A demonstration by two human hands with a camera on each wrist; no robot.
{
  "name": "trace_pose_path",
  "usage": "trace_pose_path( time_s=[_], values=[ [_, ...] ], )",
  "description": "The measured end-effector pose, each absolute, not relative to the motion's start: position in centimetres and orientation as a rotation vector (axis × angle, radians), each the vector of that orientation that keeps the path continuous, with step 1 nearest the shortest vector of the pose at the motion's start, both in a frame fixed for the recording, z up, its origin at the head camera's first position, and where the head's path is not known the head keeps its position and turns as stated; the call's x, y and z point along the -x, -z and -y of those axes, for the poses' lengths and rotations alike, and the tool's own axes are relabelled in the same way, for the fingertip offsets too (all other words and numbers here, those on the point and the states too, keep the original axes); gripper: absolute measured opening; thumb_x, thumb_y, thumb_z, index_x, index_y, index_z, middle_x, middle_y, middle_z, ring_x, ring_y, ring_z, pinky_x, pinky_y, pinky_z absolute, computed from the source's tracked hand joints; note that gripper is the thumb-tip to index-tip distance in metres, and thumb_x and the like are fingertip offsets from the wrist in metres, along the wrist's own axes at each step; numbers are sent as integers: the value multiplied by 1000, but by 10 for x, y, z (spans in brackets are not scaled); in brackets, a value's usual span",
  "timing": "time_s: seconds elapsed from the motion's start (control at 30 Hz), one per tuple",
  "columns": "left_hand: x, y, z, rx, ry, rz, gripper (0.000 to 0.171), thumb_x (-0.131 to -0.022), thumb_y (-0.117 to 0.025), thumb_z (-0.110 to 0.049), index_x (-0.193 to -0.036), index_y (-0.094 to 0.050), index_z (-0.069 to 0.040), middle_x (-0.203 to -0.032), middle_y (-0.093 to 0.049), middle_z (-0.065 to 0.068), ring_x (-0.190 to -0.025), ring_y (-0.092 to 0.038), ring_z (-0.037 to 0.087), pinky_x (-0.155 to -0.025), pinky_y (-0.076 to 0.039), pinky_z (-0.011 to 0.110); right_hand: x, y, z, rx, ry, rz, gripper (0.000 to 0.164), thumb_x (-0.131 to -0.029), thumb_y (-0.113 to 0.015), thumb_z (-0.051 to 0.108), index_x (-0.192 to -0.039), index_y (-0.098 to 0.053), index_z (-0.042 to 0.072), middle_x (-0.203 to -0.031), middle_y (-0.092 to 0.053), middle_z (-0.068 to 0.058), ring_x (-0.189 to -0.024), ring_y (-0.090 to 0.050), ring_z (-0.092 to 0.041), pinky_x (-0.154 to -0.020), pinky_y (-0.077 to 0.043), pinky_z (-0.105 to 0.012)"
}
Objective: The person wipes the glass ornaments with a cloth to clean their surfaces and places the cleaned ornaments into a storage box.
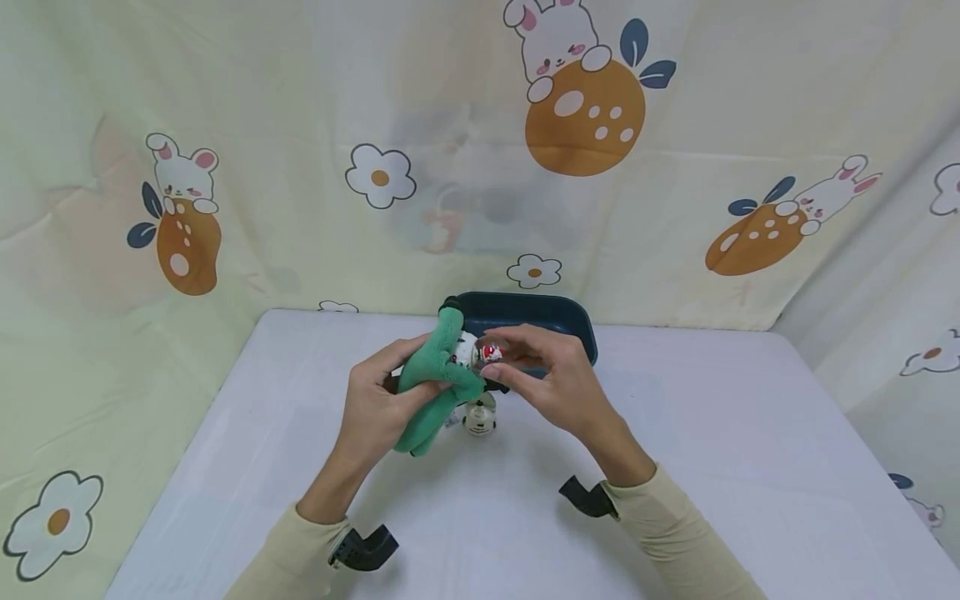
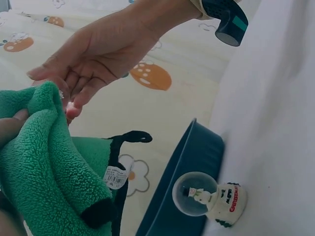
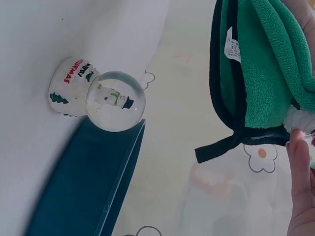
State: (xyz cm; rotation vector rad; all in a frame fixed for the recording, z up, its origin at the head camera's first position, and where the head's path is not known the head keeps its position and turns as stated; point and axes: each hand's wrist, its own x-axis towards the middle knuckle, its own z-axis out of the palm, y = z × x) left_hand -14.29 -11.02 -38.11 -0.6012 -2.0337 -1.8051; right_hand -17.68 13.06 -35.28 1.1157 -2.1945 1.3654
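In the head view my left hand grips a folded green towel with black edging. The towel lies against the white part of a small snow globe, whose clear dome has a red and white figure inside. Fingers and thumb of my right hand pinch that dome. Most of the held globe is hidden by towel and fingers in both wrist views. A second snow globe, with a snowman inside and a white lettered base, stands upright on the table just below the hands.
A dark teal plastic bin stands at the back of the white table, behind the hands and the standing globe. A patterned cloth with rabbits and flowers hangs behind the table. Black wrist cameras jut out from both sleeves.
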Motion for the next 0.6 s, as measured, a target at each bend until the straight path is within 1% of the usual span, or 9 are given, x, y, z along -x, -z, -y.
trace_pose_path(
  time_s=[0.13, 0.23, 0.43, 0.6],
  values=[
    [144, 380, 111, 604, 1801, 2023, 49, -85, -78, 5, -131, -69, -9, -121, -71, 8, -105, -68, 22, -82, -61, 35, 178, 353, -131, -1155, -1377, 2180, 41, -84, -80, -1, -124, -70, 4, -103, -71, -4, -87, -67, -13, -81, -60, -26],
    [145, 379, 110, 598, 1803, 2026, 49, -85, -78, 6, -131, -69, -8, -121, -71, 8, -105, -68, 22, -83, -61, 36, 179, 353, -132, -1187, -1385, 2162, 46, -83, -81, -2, -127, -68, 3, -105, -70, -4, -89, -67, -14, -84, -60, -27],
    [145, 378, 111, 573, 1824, 2041, 49, -84, -77, 7, -130, -69, -8, -121, -71, 8, -106, -67, 22, -84, -61, 36, 179, 354, -133, -1235, -1356, 2135, 55, -78, -83, -5, -130, -65, 0, -110, -69, -9, -93, -70, -18, -85, -60, -29],
    [146, 379, 111, 551, 1839, 2059, 49, -85, -78, 5, -130, -69, -9, -121, -71, 8, -106, -68, 21, -82, -61, 35, 180, 355, -133, -1267, -1332, 2119, 57, -77, -83, -6, -130, -64, -2, -115, -67, -11, -95, -70, -20, -85, -60, -29]
  ],
)
